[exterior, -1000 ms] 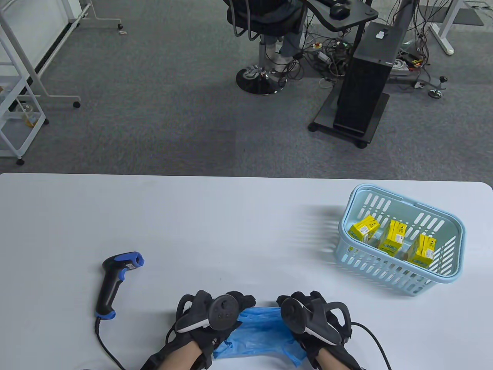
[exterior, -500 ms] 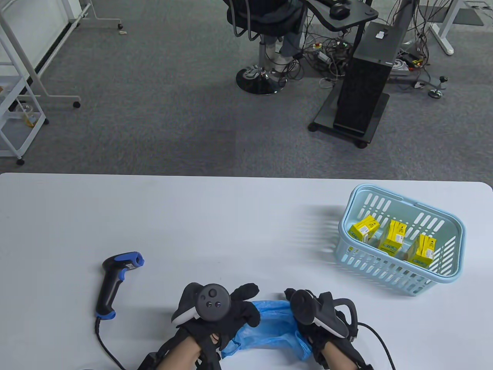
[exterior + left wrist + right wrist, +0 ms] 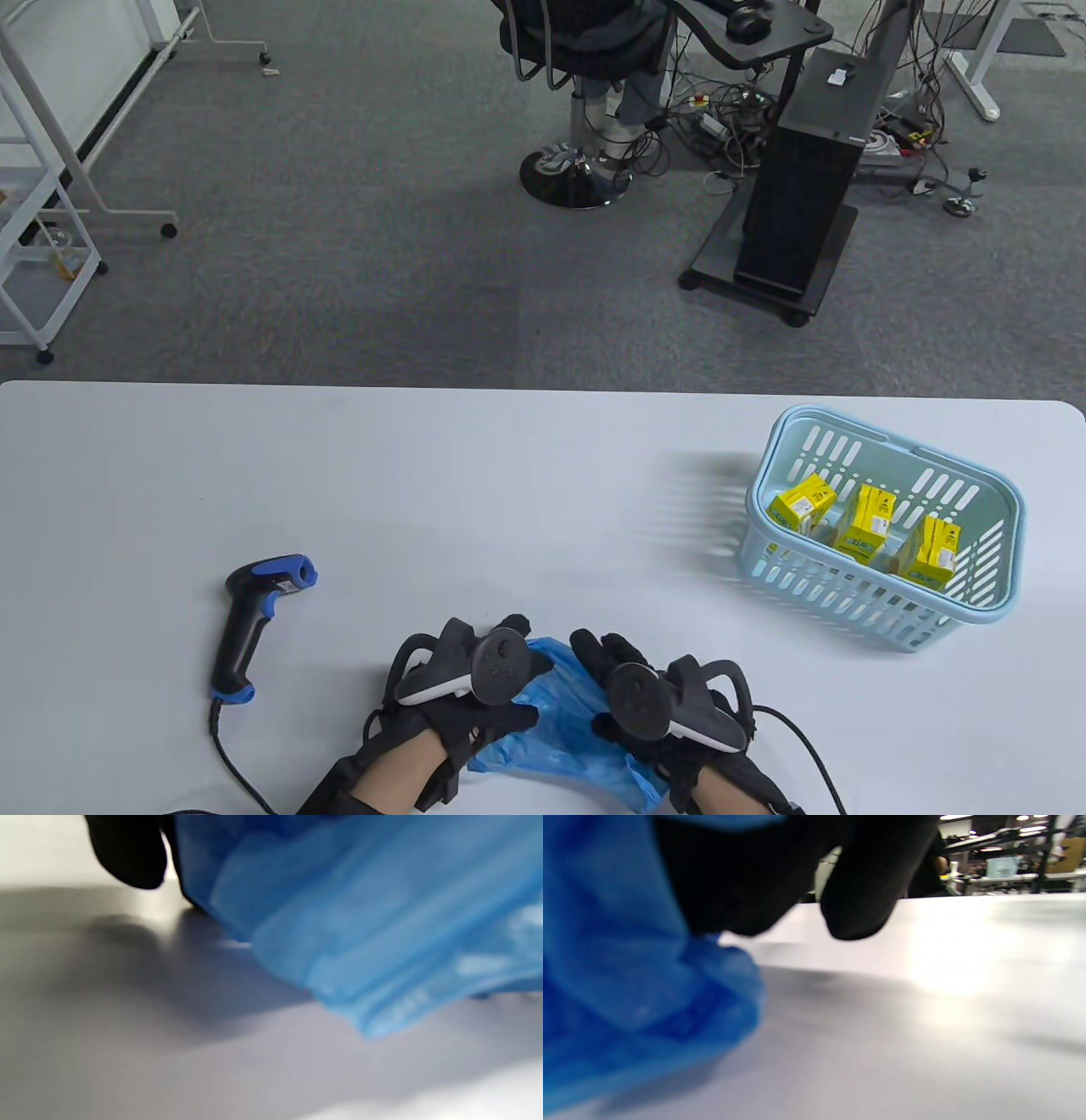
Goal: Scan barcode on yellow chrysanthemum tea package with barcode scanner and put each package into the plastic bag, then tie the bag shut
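Plastic bag [image 3: 560, 722] lies crumpled between both sets of fingers; left hand [image 3: 475, 688] and right hand [image 3: 653, 705] each grasp it, scanner [image 3: 250, 624] left of them

Table view: mounted high on the near side, angled down and outward. Covers the whole desk [image 3: 509, 475] plus carpet, an office chair [image 3: 585, 51] and a PC tower [image 3: 806, 178] beyond. Left wrist view: almost at desk level, very close, blurred; blue plastic bag [image 3: 360, 912] fills most of it, one of the fingers [image 3: 127, 853] at top left. Right wrist view: also low and close, looks across the desk to distant shelving. All three share the bag and the desk around it.
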A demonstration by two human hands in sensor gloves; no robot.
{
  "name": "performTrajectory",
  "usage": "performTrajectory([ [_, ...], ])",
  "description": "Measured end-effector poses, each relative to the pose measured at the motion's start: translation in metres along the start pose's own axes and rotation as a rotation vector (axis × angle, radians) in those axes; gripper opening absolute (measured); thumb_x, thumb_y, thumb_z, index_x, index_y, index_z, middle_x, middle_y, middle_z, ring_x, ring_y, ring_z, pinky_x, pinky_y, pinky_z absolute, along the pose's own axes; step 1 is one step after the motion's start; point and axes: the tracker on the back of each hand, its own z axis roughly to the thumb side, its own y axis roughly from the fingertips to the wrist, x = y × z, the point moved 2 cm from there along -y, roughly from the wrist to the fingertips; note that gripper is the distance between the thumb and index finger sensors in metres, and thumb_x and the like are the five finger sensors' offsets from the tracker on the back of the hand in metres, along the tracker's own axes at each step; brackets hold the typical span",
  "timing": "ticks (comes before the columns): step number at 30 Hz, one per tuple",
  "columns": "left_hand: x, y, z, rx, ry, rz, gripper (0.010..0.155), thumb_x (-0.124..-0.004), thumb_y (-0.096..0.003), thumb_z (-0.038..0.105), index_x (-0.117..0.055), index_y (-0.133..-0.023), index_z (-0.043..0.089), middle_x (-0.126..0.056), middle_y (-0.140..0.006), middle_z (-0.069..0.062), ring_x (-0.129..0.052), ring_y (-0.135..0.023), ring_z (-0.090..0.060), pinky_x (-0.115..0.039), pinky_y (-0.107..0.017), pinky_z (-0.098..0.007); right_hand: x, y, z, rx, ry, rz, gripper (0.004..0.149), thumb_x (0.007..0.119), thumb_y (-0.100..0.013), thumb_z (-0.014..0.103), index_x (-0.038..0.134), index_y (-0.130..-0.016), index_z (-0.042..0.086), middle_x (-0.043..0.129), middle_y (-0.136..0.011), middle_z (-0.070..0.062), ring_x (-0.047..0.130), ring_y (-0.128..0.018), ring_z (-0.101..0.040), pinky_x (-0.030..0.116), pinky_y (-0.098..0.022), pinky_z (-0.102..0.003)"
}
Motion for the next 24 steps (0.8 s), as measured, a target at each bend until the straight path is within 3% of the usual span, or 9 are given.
performTrajectory([
  [2, 0.0, 0.0, -0.001, 0.025, -0.038, 0.003, 0.073, -0.089, -0.0419, 0.053, -0.062, -0.108, 0.036, -0.043, -0.12, -0.016, -0.08, -0.095, -0.035, -0.068, -0.065, -0.06, -0.002, 0.001, 0.009, -0.045, 0.024, -0.016, 0.088, 0.083, -0.028, 0.042, 0.03, -0.099, 0.042, 0.053, -0.102, -0.012, 0.097, -0.017, -0.004, 0.086, -0.051, -0.035],
  [5, -0.003, -0.002, -0.004, 0.053, -0.06, -0.027, 0.076, -0.089, -0.042, 0.054, -0.059, -0.11, 0.037, -0.038, -0.121, -0.016, -0.069, -0.104, -0.041, -0.061, -0.068, -0.065, -0.003, 0.002, 0.025, -0.125, 0.07, -0.038, 0.076, 0.084, -0.03, 0.036, 0.051, -0.098, 0.041, 0.051, -0.102, -0.013, 0.097, -0.019, -0.005, 0.084, -0.054, -0.036],
  [7, -0.005, -0.002, -0.006, 0.069, -0.06, -0.035, 0.076, -0.089, -0.0421, 0.054, -0.059, -0.11, 0.037, -0.036, -0.121, -0.017, -0.062, -0.107, -0.045, -0.058, -0.068, -0.067, -0.002, 0.001, 0.033, -0.152, 0.075, -0.032, 0.059, 0.083, -0.032, 0.03, 0.074, -0.09, 0.037, 0.053, -0.102, -0.012, 0.097, -0.019, -0.006, 0.084, -0.054, -0.036],
  [9, -0.006, -0.003, -0.008, 0.084, -0.062, -0.044, 0.076, -0.088, -0.0422, 0.054, -0.059, -0.11, 0.038, -0.035, -0.121, -0.017, -0.057, -0.109, -0.047, -0.056, -0.069, -0.068, 0.001, -0.001, 0.034, -0.135, 0.081, -0.007, 0.05, 0.082, -0.032, 0.03, 0.083, -0.082, 0.032, 0.053, -0.102, -0.012, 0.098, -0.02, -0.005, 0.083, -0.055, -0.037],
  [14, -0.007, -0.003, -0.012, 0.103, -0.036, -0.073, 0.078, -0.088, -0.0419, 0.055, -0.058, -0.111, 0.036, -0.033, -0.121, -0.019, -0.055, -0.109, -0.05, -0.056, -0.068, -0.07, 0.006, -0.004, 0.009, -0.018, 0.139, 0.049, 0.081, 0.081, -0.027, 0.053, 0.064, -0.1, 0.022, 0.044, -0.104, -0.018, 0.097, -0.03, -0.005, 0.079, -0.059, -0.041],
  [17, -0.009, -0.003, -0.01, 0.092, -0.036, -0.104, 0.081, -0.087, -0.0412, 0.057, -0.054, -0.112, 0.036, -0.031, -0.121, -0.02, -0.051, -0.109, -0.051, -0.056, -0.067, -0.071, 0.011, -0.005, -0.023, 0.133, 0.049, 0.134, 0.08, 0.081, -0.027, 0.055, 0.062, -0.101, 0.03, 0.037, -0.106, -0.021, 0.095, -0.045, -0.014, 0.07, -0.064, -0.05],
  [19, -0.009, -0.004, -0.011, 0.094, -0.035, -0.108, 0.084, -0.087, -0.0403, 0.059, -0.053, -0.113, 0.036, -0.03, -0.121, -0.02, -0.049, -0.109, -0.052, -0.055, -0.067, -0.071, 0.012, -0.003, -0.037, 0.181, 0.062, 0.127, 0.076, 0.081, -0.027, 0.056, 0.065, -0.099, 0.036, 0.033, -0.108, -0.02, 0.089, -0.067, -0.023, 0.061, -0.068, -0.058],
  [21, -0.01, -0.004, -0.014, 0.098, -0.017, -0.113, 0.085, -0.087, -0.0399, 0.06, -0.052, -0.113, 0.036, -0.029, -0.121, -0.021, -0.047, -0.11, -0.052, -0.054, -0.068, -0.072, 0.013, -0.001, -0.048, 0.211, 0.117, 0.137, 0.072, 0.08, -0.028, 0.058, 0.066, -0.097, 0.041, 0.03, -0.11, -0.018, 0.07, -0.093, -0.036, 0.045, -0.07, -0.066],
  [24, -0.01, -0.004, -0.019, 0.111, 0.001, -0.131, 0.086, -0.088, -0.0395, 0.061, -0.05, -0.114, 0.039, -0.027, -0.121, -0.022, -0.043, -0.11, -0.052, -0.052, -0.068, -0.073, 0.014, 0.0, -0.059, 0.257, 0.143, 0.161, 0.071, 0.079, -0.028, 0.059, 0.066, -0.096, 0.045, 0.026, -0.112, -0.016, 0.049, -0.103, -0.042, 0.033, -0.069, -0.071],
])
